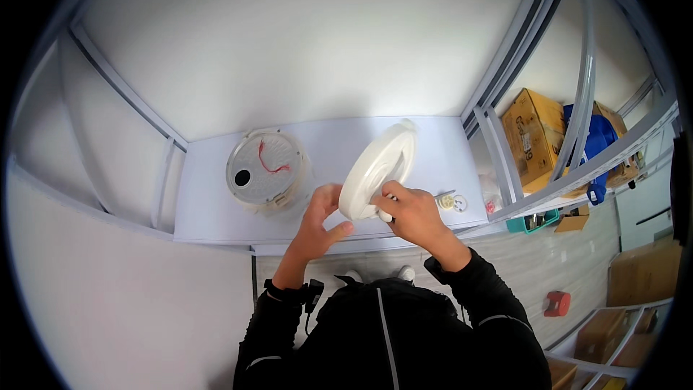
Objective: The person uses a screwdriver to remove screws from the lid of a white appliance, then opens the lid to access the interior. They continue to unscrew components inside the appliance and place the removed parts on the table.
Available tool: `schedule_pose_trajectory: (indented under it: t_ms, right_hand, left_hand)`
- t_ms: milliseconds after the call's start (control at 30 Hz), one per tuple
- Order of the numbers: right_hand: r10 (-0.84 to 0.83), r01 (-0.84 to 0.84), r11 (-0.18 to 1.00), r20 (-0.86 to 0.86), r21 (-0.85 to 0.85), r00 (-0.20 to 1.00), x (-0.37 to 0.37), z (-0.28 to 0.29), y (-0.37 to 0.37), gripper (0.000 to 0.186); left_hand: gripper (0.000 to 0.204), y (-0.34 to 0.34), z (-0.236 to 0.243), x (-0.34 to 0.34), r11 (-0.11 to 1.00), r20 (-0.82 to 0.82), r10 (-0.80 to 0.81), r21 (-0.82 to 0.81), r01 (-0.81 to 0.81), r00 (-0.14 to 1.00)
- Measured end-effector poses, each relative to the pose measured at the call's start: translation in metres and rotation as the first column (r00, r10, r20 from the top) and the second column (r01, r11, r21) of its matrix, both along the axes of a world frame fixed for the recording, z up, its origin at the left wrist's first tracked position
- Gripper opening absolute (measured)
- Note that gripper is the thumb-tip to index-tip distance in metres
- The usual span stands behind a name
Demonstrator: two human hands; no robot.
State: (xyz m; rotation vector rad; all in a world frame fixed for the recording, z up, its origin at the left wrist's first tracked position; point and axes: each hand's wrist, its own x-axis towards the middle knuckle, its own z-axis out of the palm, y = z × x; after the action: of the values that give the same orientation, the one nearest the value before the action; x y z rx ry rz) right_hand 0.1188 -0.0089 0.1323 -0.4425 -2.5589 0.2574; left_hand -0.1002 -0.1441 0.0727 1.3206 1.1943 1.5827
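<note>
Right hand (pixel 410 211) gripped the white lid (pixel 363 173) by its near rim, tilted above the table (pixel 202 198), probably to expose its inner side. Left hand (pixel 316 225) loosely spread alongside, perhaps steadying; contact unclear. Round tub (pixel 261 186) sat left, apart, likely leaving working room.

Drum (pixel 263 189) is on the table (pixel 325 144), ahead and left of the left hand (pixel 317 227), wires (pixel 275 170) on top. Casing (pixel 367 172) is between both hands, small parts (pixel 447 203) just right of the right hand (pixel 415 215), and I see a box (pixel 533 141) further right.

left hand (pixel 317 227) spread, right hand (pixel 416 214) curled
</note>
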Motion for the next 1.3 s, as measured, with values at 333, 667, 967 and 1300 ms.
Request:
schedule_pose_trajectory:
  t_ms: [333,667,967,1300]
  right_hand:
    - [0.153,-0.151,0.988,0.08,-0.032,0.985,0.003,-0.011,-0.002,0.034]
    - [-0.364,-0.052,0.609,-0.337,-0.791,0.868,0.005,-0.008,0.01,0.053]
    - [-0.239,0.095,0.715,-0.113,-0.693,0.964,-0.009,-0.012,0.01,0.047]
    - [-0.232,-0.273,0.497,-0.43,-0.824,0.873,-0.01,-0.032,0.007,0.043]
  left_hand:
    - [0.046,0.026,-0.005,-0.006,0.981,0.303,0.01,-0.189,0.05,0.953]
    - [0.041,0.012,-0.031,-0.007,0.987,0.135,0.077,-0.149,-0.057,0.988]
    - [0.055,0.007,0.004,0.019,0.991,-0.052,-0.08,-0.115,0.074,0.995]
    - [0.057,0.015,0.059,0.035,0.978,-0.494,0.136,0.205,-0.037,0.859]
